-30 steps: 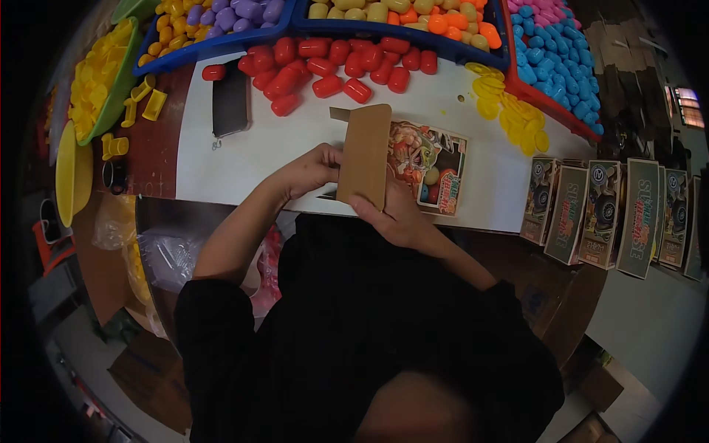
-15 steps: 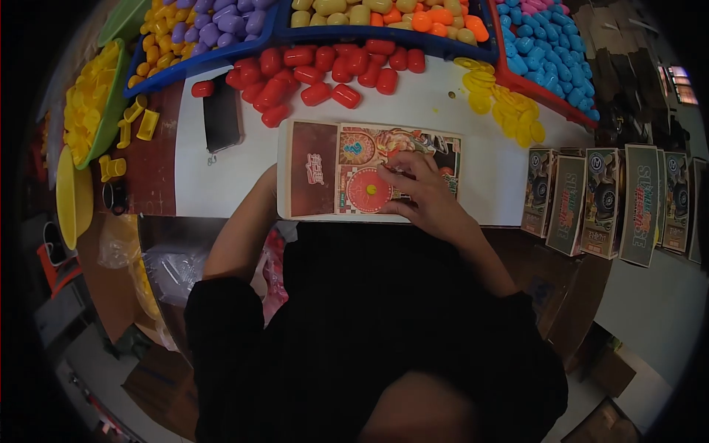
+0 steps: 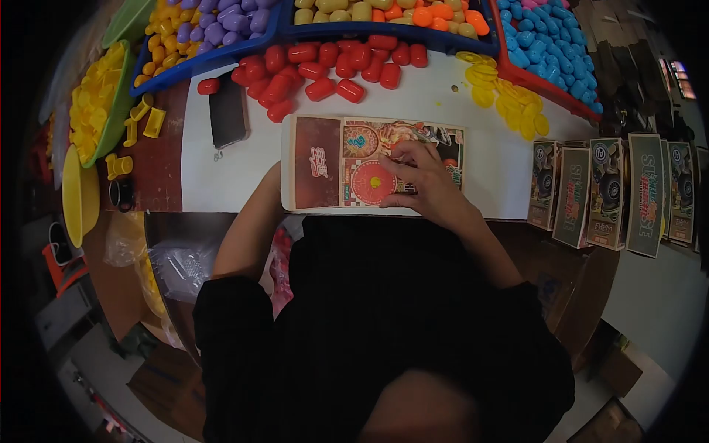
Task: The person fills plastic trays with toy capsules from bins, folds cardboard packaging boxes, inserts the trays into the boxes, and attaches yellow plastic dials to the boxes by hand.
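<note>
A printed cardboard box (image 3: pixel 317 166) lies lengthwise at the table's front edge, a dark red panel on its left and colourful artwork with a red disc on its right. My right hand (image 3: pixel 428 181) is over the artwork, thumb and fingers apart around the right side of the red disc. Its fingertips appear to touch the printed face. My left hand (image 3: pixel 276 184) reaches the box's left end, where its fingers are hidden behind or under the box. Beyond the box lie several red capsules (image 3: pixel 320 90) in a loose heap.
Blue trays (image 3: pixel 384 29) of purple, beige and orange capsules line the back, with a red tray (image 3: pixel 550 90) of blue ones at right. Yellow discs (image 3: pixel 509 103) and a black phone-like slab (image 3: pixel 227 118) lie on the table. Several printed boxes (image 3: pixel 607 192) stand at right.
The whole view has shifted slightly, with the table's contents a little farther right. My hands stay at the box, my right fingers in nearly the same pose.
</note>
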A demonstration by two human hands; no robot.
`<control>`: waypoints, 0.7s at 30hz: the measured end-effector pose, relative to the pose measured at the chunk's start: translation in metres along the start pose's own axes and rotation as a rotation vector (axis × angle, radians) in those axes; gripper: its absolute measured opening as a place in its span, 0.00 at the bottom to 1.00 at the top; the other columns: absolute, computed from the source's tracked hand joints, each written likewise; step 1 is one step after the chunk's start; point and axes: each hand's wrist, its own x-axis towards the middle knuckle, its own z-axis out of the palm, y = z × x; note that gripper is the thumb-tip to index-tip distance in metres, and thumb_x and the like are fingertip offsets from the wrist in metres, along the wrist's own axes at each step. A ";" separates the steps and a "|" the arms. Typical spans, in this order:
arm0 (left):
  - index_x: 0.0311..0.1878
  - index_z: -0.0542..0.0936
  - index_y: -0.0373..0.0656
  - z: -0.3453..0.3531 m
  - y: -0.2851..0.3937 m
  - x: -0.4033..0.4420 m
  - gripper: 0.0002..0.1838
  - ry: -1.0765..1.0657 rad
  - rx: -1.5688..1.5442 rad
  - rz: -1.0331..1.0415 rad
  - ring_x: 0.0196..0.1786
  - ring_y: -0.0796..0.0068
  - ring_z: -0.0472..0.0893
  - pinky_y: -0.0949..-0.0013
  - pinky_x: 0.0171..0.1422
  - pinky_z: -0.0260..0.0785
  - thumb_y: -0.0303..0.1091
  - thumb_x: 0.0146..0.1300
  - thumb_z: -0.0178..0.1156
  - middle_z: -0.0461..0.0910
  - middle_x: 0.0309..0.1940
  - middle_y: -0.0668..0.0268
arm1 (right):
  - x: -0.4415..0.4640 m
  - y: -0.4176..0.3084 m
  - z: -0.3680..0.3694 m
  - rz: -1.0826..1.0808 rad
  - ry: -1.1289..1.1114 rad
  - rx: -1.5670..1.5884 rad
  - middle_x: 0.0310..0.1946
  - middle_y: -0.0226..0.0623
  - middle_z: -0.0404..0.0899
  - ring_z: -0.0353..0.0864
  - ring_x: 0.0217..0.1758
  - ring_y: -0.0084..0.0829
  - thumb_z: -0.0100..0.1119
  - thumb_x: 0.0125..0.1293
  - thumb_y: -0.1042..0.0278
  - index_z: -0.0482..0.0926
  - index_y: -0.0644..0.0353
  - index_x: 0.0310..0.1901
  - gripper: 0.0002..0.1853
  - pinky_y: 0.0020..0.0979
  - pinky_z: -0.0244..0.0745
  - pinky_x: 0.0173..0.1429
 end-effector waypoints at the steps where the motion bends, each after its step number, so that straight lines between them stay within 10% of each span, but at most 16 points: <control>1: 0.58 0.69 0.34 -0.001 0.000 0.002 0.27 -0.032 0.023 -0.004 0.47 0.57 0.80 0.57 0.49 0.76 0.49 0.68 0.45 0.75 0.51 0.49 | -0.001 0.000 0.000 0.002 0.001 -0.004 0.48 0.38 0.67 0.63 0.51 0.41 0.74 0.40 0.61 0.76 0.58 0.52 0.33 0.37 0.62 0.57; 4: 0.58 0.69 0.34 0.012 0.007 -0.011 0.24 0.223 0.137 0.131 0.48 0.65 0.79 0.62 0.51 0.74 0.45 0.67 0.48 0.75 0.50 0.53 | 0.001 -0.001 -0.005 0.011 -0.032 -0.024 0.49 0.38 0.66 0.63 0.53 0.40 0.75 0.39 0.61 0.75 0.58 0.54 0.35 0.37 0.61 0.59; 6: 0.56 0.71 0.34 -0.003 0.022 -0.030 0.19 0.332 0.937 0.489 0.46 0.72 0.78 0.66 0.51 0.72 0.36 0.66 0.51 0.77 0.47 0.59 | 0.003 -0.002 -0.020 -0.091 -0.092 0.061 0.48 0.37 0.70 0.69 0.50 0.34 0.72 0.46 0.62 0.74 0.61 0.54 0.32 0.33 0.65 0.57; 8: 0.53 0.73 0.35 -0.016 0.044 -0.056 0.16 0.496 1.028 1.069 0.46 0.75 0.76 0.67 0.52 0.69 0.29 0.62 0.54 0.77 0.44 0.65 | 0.002 0.021 -0.057 0.301 -0.151 0.618 0.46 0.39 0.75 0.76 0.46 0.28 0.65 0.56 0.67 0.74 0.63 0.53 0.23 0.28 0.71 0.54; 12: 0.51 0.76 0.40 0.033 0.000 -0.109 0.21 0.344 1.875 1.131 0.49 0.64 0.75 0.66 0.53 0.68 0.29 0.51 0.64 0.75 0.44 0.61 | 0.005 0.078 -0.107 0.391 0.693 0.433 0.41 0.39 0.80 0.80 0.44 0.27 0.54 0.65 0.73 0.76 0.64 0.50 0.12 0.26 0.75 0.46; 21: 0.58 0.73 0.42 0.028 -0.075 -0.022 0.33 0.348 1.971 1.193 0.44 0.61 0.74 0.65 0.46 0.71 0.29 0.42 0.69 0.73 0.46 0.61 | -0.031 0.113 -0.126 0.451 0.832 -0.461 0.37 0.43 0.81 0.82 0.40 0.31 0.55 0.63 0.74 0.78 0.64 0.43 0.08 0.28 0.75 0.44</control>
